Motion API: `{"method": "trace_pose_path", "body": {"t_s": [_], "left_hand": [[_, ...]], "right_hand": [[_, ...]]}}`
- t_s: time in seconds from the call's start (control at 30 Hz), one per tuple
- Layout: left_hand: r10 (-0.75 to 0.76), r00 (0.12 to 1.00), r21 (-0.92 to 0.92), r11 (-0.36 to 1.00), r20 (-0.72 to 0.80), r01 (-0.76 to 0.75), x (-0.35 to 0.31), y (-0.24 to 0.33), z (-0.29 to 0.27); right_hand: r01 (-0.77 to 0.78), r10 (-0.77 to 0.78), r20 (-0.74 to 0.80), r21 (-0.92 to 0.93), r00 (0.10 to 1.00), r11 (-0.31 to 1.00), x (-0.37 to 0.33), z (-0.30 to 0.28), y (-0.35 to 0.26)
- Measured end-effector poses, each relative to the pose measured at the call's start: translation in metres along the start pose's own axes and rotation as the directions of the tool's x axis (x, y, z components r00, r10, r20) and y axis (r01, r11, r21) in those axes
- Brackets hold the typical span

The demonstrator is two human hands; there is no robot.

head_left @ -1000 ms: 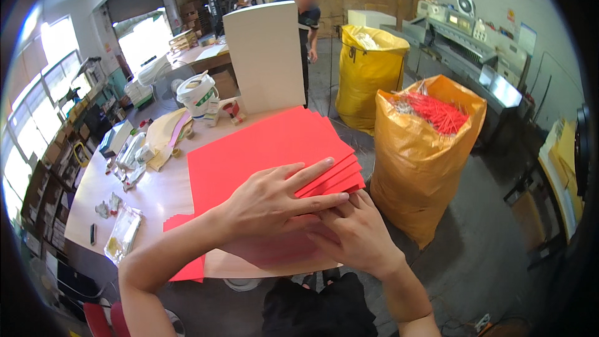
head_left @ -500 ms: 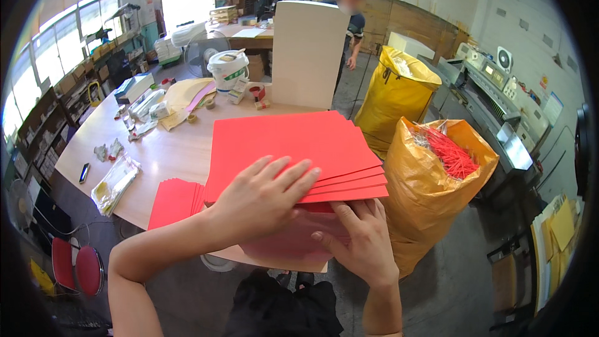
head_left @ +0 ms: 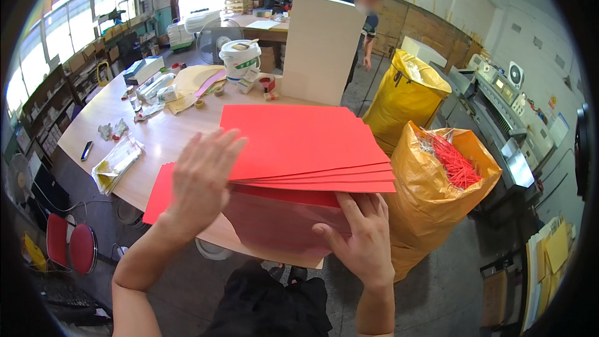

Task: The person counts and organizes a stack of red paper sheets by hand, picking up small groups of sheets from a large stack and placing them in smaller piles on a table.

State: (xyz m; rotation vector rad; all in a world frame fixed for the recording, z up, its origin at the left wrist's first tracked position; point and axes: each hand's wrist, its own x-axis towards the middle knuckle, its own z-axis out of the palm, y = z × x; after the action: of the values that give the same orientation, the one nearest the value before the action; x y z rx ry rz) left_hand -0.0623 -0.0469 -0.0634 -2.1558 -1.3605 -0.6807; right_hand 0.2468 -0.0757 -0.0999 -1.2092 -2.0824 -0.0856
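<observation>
Since half a second ago, the left hand (head_left: 203,178) is lifting off the stack of large red paper sheets (head_left: 299,143), where it was lying flat; now its fingers are spreading apart and gripping nothing, the palm hovering at the stack's near left corner. Meanwhile the right hand (head_left: 362,237) is staying at the near right edge, fingers opened flat and pressing against the underside of the sheets, where they are overhanging the pale wooden table (head_left: 156,134). Several top sheets are fanning out slightly toward the right. Just right of the table, an orange plastic sack (head_left: 437,212) is standing open with thin red paper strips (head_left: 452,162) showing inside, and a yellow sack (head_left: 402,97) is standing farther back. At the far end of the table, a white bucket (head_left: 240,59) is sitting beside a tall beige board (head_left: 324,50).
</observation>
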Motion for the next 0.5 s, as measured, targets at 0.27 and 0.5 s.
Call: {"method": "trace_pose_path", "body": {"t_s": [0.27,0.5], "left_hand": [[-0.054,0.983,-0.146,0.989,-0.176,0.028,-0.031,-0.026,-0.004],[-0.036,0.974,-0.397,0.916,-0.224,-0.057,-0.069,0.015,-0.021]], "right_hand": [[0.065,-0.093,-0.150,-0.182,0.984,0.981,-0.010,0.031,0.010],[0.089,-0.147,-0.253,-0.227,0.956,0.970,-0.016,0.048,0.020]]}}
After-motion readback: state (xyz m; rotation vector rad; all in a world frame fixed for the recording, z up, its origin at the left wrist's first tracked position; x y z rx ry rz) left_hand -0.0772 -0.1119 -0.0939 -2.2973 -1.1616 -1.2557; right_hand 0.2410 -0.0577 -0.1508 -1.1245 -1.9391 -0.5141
